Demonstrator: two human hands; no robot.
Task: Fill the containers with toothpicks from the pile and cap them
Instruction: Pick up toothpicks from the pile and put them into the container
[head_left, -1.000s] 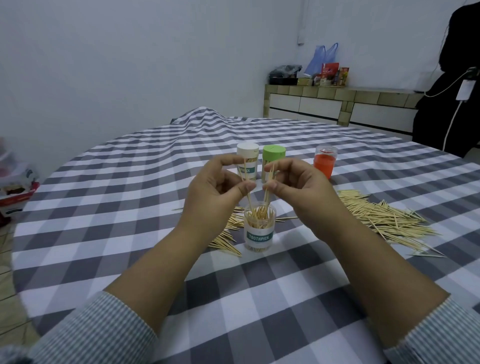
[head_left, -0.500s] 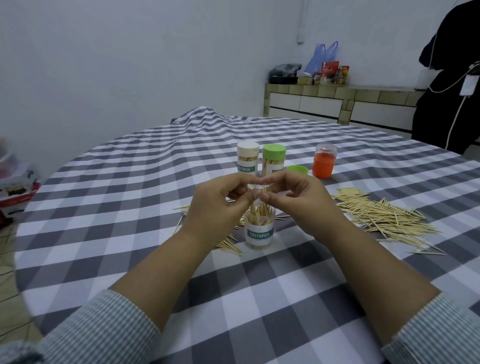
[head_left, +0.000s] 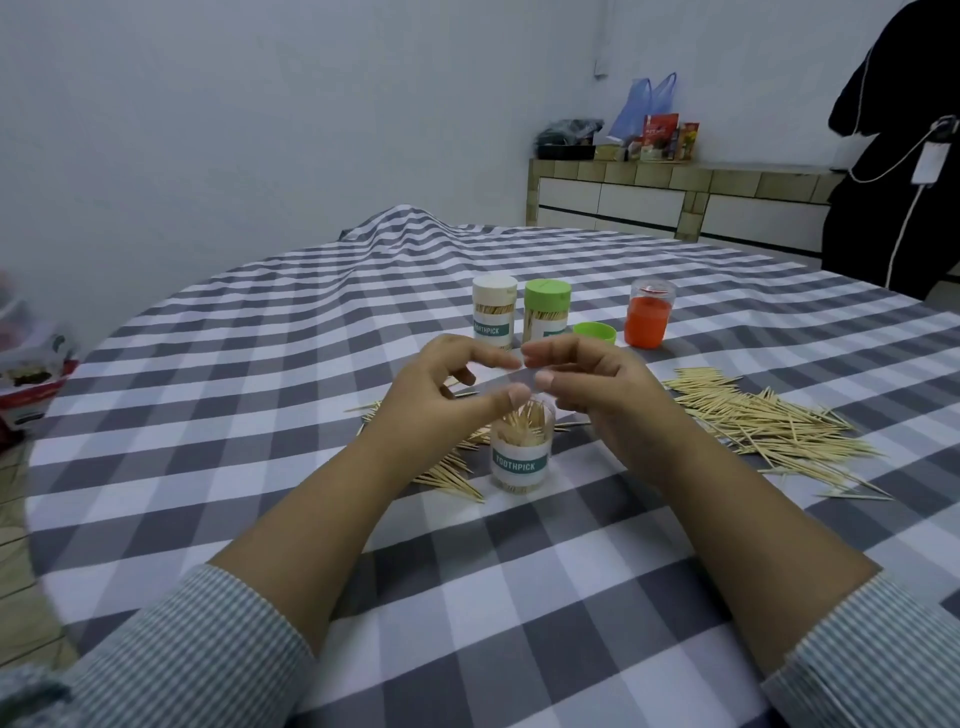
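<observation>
On the checked worktop (head_left: 363, 322) the loose toothpick pile (head_left: 763, 415) spreads right, the uncapped, toothpick-filled container (head_left: 521, 460) stands mid-worktop, and above it left hand (head_left: 441, 395) and right hand (head_left: 592, 384) hover with grip released

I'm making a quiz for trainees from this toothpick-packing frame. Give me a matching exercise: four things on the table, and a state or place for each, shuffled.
Things:
1. white-capped container
2. loose green cap
3. open container
4. large toothpick pile

States or places:
A. uncapped, below the hands
B. spread on the cloth at the right
C. capped, left of the green-capped container
D. lying beside the orange container

Pairs: 1-C, 2-D, 3-A, 4-B
</observation>
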